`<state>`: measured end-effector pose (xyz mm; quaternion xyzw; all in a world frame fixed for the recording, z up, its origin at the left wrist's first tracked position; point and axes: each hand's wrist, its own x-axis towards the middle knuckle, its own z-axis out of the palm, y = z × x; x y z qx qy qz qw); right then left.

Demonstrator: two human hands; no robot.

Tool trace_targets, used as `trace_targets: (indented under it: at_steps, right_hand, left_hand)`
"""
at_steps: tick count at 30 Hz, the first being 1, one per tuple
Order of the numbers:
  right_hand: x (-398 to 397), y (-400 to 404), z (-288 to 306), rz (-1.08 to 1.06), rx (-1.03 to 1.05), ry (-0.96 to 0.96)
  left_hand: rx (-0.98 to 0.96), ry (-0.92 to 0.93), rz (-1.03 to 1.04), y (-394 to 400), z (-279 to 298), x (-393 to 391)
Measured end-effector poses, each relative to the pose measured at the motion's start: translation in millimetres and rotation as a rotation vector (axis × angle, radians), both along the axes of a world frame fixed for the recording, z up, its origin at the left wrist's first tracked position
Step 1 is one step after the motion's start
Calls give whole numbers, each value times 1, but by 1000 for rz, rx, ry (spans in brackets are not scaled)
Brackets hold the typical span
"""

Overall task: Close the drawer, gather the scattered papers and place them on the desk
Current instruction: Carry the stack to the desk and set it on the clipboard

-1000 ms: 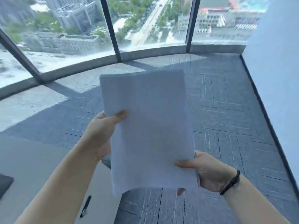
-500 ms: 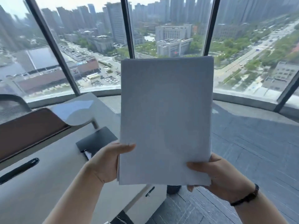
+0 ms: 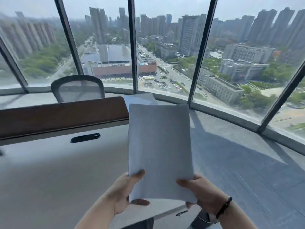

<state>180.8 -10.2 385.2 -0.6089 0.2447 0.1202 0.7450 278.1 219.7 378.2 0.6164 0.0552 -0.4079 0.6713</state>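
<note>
I hold a stack of white papers point(image 3: 160, 149) upright in front of me, over the right end of the pale grey desk point(image 3: 57, 176). My left hand point(image 3: 122, 194) grips the stack's lower left corner, thumb on the front. My right hand point(image 3: 203, 192), with a dark wristband, grips the lower right corner. A drawer front with a small dark handle point(image 3: 181, 213) shows just below the desk's edge, under the papers; whether it is fully shut cannot be told.
A brown padded panel point(image 3: 62, 114) runs along the desk's far side, with a dark cable slot point(image 3: 85, 138) in front of it. A mesh office chair point(image 3: 77, 89) stands behind. Curved floor-to-ceiling windows ring the room. Grey carpet point(image 3: 239, 162) lies to the right.
The view has swung left and up from the carpet to the desk. The papers have come lower in view and now hang over the desk's right end, with both hands still gripping them.
</note>
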Motion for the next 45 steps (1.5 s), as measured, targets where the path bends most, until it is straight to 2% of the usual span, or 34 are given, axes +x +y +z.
trace_targets:
  at_steps: [9, 19, 25, 30, 36, 42, 45]
  right_hand:
    - [141, -17, -92, -91, -222, 191]
    - [254, -64, -167, -100, -238, 395]
    - [306, -87, -222, -62, -214, 432]
    - [314, -97, -265, -87, -208, 487]
    - [322, -113, -287, -218, -373, 413]
    - [322, -115, -285, 58, -855, 462]
    - [316, -112, -285, 86, -952, 454]
  left_hand:
    - [179, 108, 187, -32, -111, 111]
    - [249, 203, 132, -78, -182, 209]
    - [398, 150, 242, -90, -225, 251]
    - [543, 57, 229, -90, -250, 262]
    - [701, -107, 225, -92, -259, 264]
    - [821, -221, 241, -98, -260, 254]
    - [834, -179, 274, -101, -259, 252]
